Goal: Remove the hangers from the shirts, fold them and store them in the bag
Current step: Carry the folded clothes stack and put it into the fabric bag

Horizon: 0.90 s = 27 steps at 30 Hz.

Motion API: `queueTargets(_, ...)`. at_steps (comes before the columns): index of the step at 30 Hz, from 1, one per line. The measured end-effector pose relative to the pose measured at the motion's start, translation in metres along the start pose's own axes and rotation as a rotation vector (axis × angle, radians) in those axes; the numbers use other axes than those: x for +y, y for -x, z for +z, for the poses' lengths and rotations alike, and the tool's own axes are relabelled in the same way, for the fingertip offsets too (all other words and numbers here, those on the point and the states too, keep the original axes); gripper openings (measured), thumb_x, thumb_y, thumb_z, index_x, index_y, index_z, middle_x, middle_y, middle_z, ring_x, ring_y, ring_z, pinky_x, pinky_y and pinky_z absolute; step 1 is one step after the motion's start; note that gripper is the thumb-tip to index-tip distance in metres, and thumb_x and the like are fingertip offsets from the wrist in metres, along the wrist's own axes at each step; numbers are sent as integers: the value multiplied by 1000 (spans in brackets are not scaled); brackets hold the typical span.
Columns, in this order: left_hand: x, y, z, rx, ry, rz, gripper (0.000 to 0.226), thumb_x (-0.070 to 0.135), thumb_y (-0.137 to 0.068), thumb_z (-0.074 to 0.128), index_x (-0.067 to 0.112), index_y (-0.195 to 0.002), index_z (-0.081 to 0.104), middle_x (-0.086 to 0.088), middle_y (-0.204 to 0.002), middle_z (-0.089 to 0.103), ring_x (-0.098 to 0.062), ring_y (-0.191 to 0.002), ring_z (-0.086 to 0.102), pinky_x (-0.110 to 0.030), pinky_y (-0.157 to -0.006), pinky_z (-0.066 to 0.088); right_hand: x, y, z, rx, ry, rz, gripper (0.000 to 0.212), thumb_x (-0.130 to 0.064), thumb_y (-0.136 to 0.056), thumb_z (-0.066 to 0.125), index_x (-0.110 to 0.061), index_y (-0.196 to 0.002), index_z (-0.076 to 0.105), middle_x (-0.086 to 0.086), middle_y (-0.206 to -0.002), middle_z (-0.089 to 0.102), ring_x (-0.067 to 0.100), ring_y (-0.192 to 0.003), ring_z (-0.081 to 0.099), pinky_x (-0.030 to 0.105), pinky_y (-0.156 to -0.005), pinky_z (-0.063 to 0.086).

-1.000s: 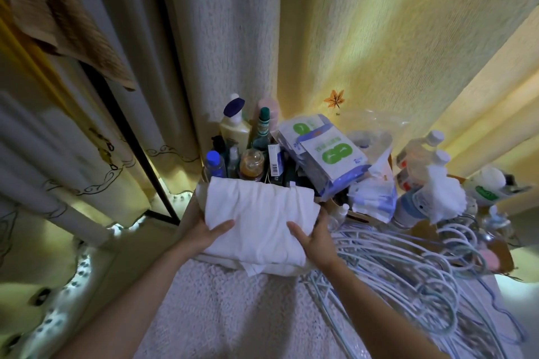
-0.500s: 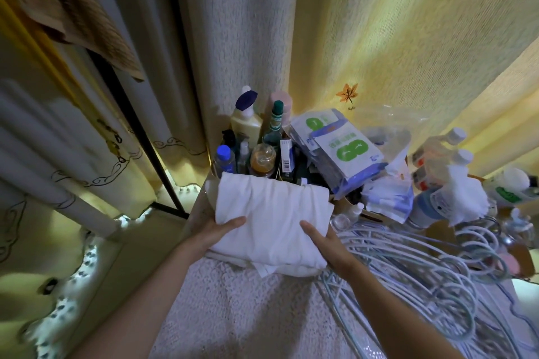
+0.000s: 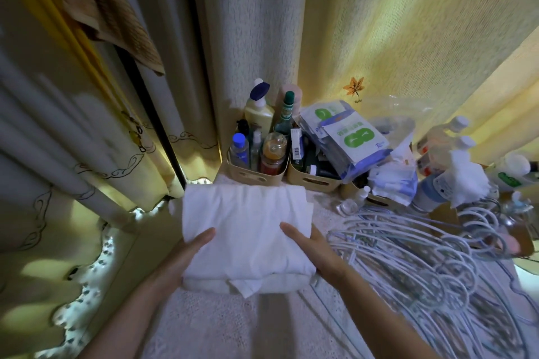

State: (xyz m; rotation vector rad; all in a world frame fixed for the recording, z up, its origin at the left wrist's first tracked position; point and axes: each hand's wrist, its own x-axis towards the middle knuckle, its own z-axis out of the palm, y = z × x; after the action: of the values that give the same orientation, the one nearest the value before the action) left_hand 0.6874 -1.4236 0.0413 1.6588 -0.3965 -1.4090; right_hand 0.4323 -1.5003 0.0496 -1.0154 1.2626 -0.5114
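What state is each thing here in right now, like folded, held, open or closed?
White shirt: folded, held at both sides.
Left hand: gripping the shirt.
Right hand: gripping the shirt.
Hangers: bare, piled at the right.
Lotion bottle: upright, cap closed.
Beige bin: full of bottles.

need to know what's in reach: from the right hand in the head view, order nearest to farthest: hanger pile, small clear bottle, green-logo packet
From the right hand:
1. hanger pile, just to its right
2. small clear bottle, ahead, slightly right
3. green-logo packet, farther back on the bins
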Motion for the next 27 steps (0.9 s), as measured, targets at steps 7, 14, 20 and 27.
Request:
queueTargets(7,-23,45,-70,41,113,-8,47,29,-83,66,18,-127,54,-3,-118,64,-22,-110,59,-44,-104,40,-6,33,64,-136,54,-17,61,-63,-68,71,-38,-120,52,-13,-119,64,7,-104,63,32,-92,52)
queueTargets(14,1,63,-71,9,178,52,42,38,-73,68,23,-111,64,4,-102,73,-18,-99,66,-37,-89,48,-39,31,71,-220,56,-10,76,-61,-67,73,-29,-131,46,-7,-121,63,12,-106,64,34,-92,53)
queueTargets(20,8,75,-70,-49,167,83,56,48,-61,73,25,-111,63,4,-107,72,-17,-101,66,-36,-86,50,-47,49,68,-211,55,-73,59,-59,-74,68,-35,-124,48,-11,-118,64,8,-102,65,25,-80,55)
queueTargets(27,-40,130,-72,173,159,196,42,42,-66,82,26,-101,64,25,-91,71,8,-88,62,-24,-80,47,-6,90,70,-134,126,-166,74,-62,-75,61,-36,-135,26,-20,-126,46,0,-107,54,17,-74,49)
